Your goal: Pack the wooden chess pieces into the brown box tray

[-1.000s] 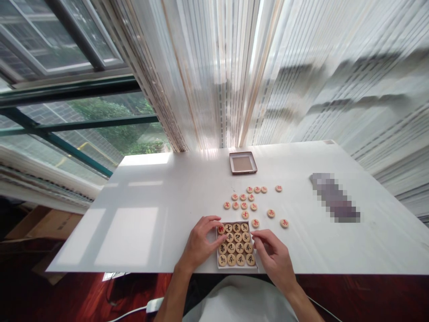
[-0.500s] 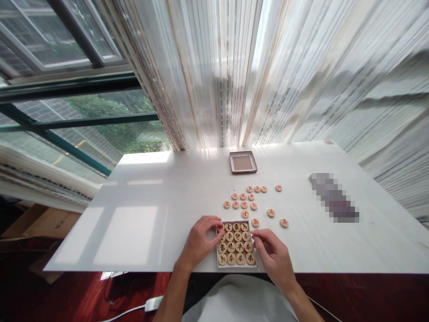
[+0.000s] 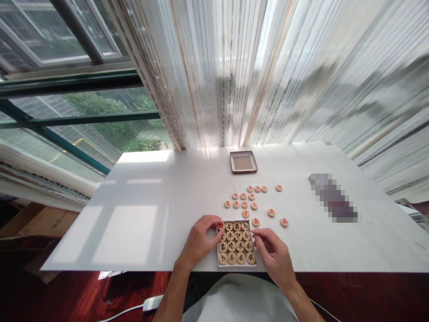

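A shallow square box (image 3: 237,265) lies near the table's front edge, filled with rows of round wooden Chinese chess pieces (image 3: 240,246). Most of these carry black characters; a red-marked piece (image 3: 221,226) sits in the far left corner. My left hand (image 3: 201,239) grips the box's left side near that corner, its thumb reaching over the rim and partly covering a piece. At the right wall, my right hand (image 3: 274,252) has thumb and forefinger close together on the rim. Beyond the box, several red-marked chess pieces (image 3: 244,205) lie loose.
A box lid (image 3: 243,162) rests inside-up toward the back of the white table (image 3: 187,192). To the right lies a blurred-out dark object (image 3: 335,199). Sheer curtains (image 3: 217,80) hang behind the table, beside a window (image 3: 110,112) on the left.
The view has shifted very slightly. Both hands, the box and the pieces otherwise stay as they were.
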Demonstrator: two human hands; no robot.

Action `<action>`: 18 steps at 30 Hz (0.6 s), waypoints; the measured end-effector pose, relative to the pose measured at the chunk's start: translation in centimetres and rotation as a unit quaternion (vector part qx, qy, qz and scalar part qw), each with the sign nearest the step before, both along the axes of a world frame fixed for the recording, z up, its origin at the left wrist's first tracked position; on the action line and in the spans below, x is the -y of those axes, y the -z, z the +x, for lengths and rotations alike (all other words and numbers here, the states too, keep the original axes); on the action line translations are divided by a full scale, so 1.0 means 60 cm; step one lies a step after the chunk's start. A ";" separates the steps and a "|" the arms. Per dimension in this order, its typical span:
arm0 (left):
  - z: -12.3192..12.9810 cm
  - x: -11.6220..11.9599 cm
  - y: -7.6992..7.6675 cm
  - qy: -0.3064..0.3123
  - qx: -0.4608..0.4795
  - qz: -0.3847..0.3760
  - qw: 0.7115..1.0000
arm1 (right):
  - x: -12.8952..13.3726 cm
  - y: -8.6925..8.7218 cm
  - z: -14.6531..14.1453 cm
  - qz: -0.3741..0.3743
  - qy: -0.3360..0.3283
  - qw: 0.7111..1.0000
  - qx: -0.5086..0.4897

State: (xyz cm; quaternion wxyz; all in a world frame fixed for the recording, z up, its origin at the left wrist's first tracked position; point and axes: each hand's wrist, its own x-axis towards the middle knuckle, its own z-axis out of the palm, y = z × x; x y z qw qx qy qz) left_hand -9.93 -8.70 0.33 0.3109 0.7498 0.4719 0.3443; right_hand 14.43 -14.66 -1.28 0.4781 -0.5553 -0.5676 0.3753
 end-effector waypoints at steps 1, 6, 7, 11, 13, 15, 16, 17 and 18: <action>0.000 0.000 -0.001 0.001 0.001 0.000 1.000 | 0.000 0.000 0.000 -0.002 0.000 1.000 0.000; -0.002 0.000 -0.004 -0.001 0.006 -0.004 1.000 | -0.005 -0.001 0.004 -0.007 0.016 1.000 0.000; -0.003 0.000 -0.004 -0.002 0.008 -0.008 1.000 | -0.007 -0.003 0.006 -0.004 0.022 1.000 0.003; -0.005 0.001 -0.002 -0.002 0.018 -0.025 1.000 | -0.020 -0.013 0.021 0.016 0.036 0.999 0.037; -0.006 0.001 -0.001 -0.004 0.027 -0.028 0.999 | -0.028 -0.019 0.032 0.031 0.050 0.996 0.062; -0.007 0.000 0.000 -0.008 0.035 -0.030 0.999 | -0.035 -0.024 0.042 0.046 0.068 0.993 0.079; -0.007 -0.001 0.001 -0.010 0.037 -0.031 0.999 | -0.038 -0.026 0.046 0.051 0.074 0.992 0.083; -0.008 -0.002 0.001 -0.011 0.039 -0.032 0.999 | -0.040 -0.026 0.050 0.055 0.080 0.992 0.083; -0.009 -0.004 0.000 -0.012 0.039 -0.032 0.999 | -0.042 -0.027 0.053 0.058 0.085 0.991 0.082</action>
